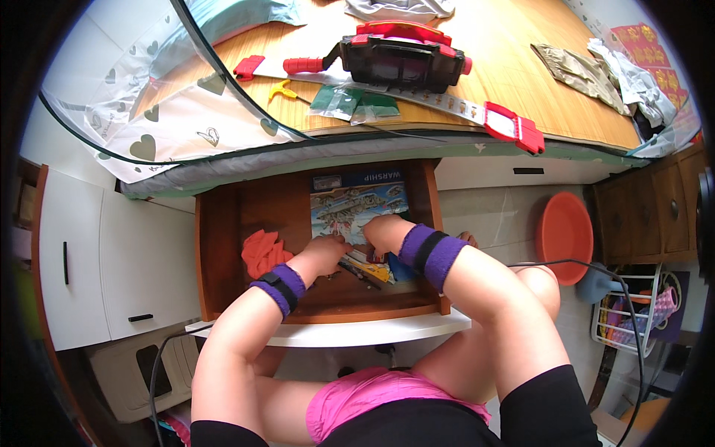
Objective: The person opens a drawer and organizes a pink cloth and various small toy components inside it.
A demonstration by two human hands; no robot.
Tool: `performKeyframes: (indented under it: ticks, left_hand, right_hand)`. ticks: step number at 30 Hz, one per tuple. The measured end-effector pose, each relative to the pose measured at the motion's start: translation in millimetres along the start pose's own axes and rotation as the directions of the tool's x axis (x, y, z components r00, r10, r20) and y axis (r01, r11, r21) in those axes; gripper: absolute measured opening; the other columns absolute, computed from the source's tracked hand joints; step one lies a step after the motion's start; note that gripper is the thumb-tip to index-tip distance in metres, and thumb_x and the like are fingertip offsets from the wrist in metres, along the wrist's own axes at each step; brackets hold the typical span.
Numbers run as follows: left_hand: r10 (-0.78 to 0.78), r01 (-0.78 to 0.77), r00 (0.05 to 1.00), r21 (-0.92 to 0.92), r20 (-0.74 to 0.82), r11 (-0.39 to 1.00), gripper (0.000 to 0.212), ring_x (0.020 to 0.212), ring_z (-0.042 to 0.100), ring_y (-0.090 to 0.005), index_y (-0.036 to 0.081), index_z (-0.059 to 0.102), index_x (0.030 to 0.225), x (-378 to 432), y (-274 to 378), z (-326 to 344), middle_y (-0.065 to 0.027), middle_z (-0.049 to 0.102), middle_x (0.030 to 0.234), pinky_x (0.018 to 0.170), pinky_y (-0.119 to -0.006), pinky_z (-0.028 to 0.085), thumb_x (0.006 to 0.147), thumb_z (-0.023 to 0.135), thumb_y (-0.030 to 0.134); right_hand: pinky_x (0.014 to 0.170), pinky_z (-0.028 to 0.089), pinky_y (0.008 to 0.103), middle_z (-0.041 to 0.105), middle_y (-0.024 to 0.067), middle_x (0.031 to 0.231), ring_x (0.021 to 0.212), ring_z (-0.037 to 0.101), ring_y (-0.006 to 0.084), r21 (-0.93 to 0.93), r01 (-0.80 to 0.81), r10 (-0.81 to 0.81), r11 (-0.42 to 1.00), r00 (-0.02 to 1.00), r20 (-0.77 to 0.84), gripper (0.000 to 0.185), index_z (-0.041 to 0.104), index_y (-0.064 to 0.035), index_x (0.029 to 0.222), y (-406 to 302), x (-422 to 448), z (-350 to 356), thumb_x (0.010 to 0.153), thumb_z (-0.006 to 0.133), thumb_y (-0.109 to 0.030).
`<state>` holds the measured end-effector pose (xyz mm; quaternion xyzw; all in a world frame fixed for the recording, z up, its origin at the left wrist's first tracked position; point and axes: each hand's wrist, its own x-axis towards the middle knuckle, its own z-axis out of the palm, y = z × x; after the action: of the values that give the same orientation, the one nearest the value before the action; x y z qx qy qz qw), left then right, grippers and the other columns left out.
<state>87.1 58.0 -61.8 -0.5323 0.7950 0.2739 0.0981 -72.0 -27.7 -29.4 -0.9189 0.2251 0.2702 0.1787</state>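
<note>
An open wooden drawer [223,302] lies before me under the bed's edge. Both my hands are inside it. My left hand [327,252], fingers bent, is over pens and small items near the middle; whether it holds anything is hidden. My right hand [385,232] rests by the lower right part of a picture box or booklet [357,207] showing a warship, its fingers pointing down and partly hidden. Between and below the hands lie a yellow tool or ruler [380,272], dark pens [357,274] and a blue item [402,270]. A crumpled orange-red cloth [263,252] is at the drawer's left.
On the bed above are a black and red toy belt device [402,58], its strap [447,103], green packets [335,101] and a yellow-handled tool [283,90]. A red basin [565,237] stands right of the drawer, near a white wire basket [625,318]. White cabinets [139,257] stand left.
</note>
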Motion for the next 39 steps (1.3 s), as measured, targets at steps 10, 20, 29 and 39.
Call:
performKeyframes:
  ticks: [10,20,29,39]
  left_hand:
    - [0.179,-0.142,0.958,0.17,-0.225,0.975,0.035,0.102,0.05,-0.0239,0.009,0.055,0.106,29.2,1.5,75.7,-0.0066,0.053,0.106,0.083,-0.034,0.041,0.071,0.057,0.009]
    - [0.222,-0.145,0.914,0.239,-0.341,0.96,0.022,0.096,0.05,-0.0208,0.006,0.06,0.092,40.9,-3.3,92.6,-0.0055,0.055,0.097,0.081,-0.032,0.04,0.073,0.052,0.012]
    - [0.206,-0.129,0.947,0.297,-0.247,0.946,0.024,0.098,0.049,-0.0226,0.006,0.06,0.092,43.7,-0.2,82.2,-0.0065,0.055,0.099,0.083,-0.032,0.039,0.068,0.057,0.01]
    - [0.18,-0.13,0.968,0.262,-0.176,0.956,0.019,0.1,0.051,-0.021,0.009,0.063,0.091,40.0,-4.2,89.2,-0.0046,0.058,0.097,0.084,-0.034,0.038,0.075,0.053,0.014]
  right_hand:
    - [0.07,0.05,0.0384,0.065,0.0125,0.09,0.086,0.062,0.029,0.078,-0.191,0.178,0.978,0.973,0.145,0.039,0.065,-0.0016,0.091,-15.7,21.9,35.3,0.06,0.077,-0.022]
    - [0.066,0.05,0.0354,0.066,0.0083,0.091,0.085,0.063,0.0244,0.059,-0.194,0.186,0.979,0.975,0.118,0.013,0.067,-0.0104,0.083,-14.8,33.4,67.9,0.075,0.058,-0.016]
    - [0.074,0.05,0.0361,0.064,0.012,0.096,0.09,0.062,0.0254,0.257,-0.242,0.19,0.936,0.959,0.211,0.046,0.064,-0.0049,0.095,-11.5,39.2,91.9,0.056,0.079,-0.024]
    - [0.08,0.048,0.0357,0.062,0.0152,0.099,0.091,0.06,0.0291,0.541,-0.01,-0.012,0.841,0.999,0.037,0.054,0.064,-0.0028,0.094,-13.6,49.5,129.4,0.051,0.081,-0.031]
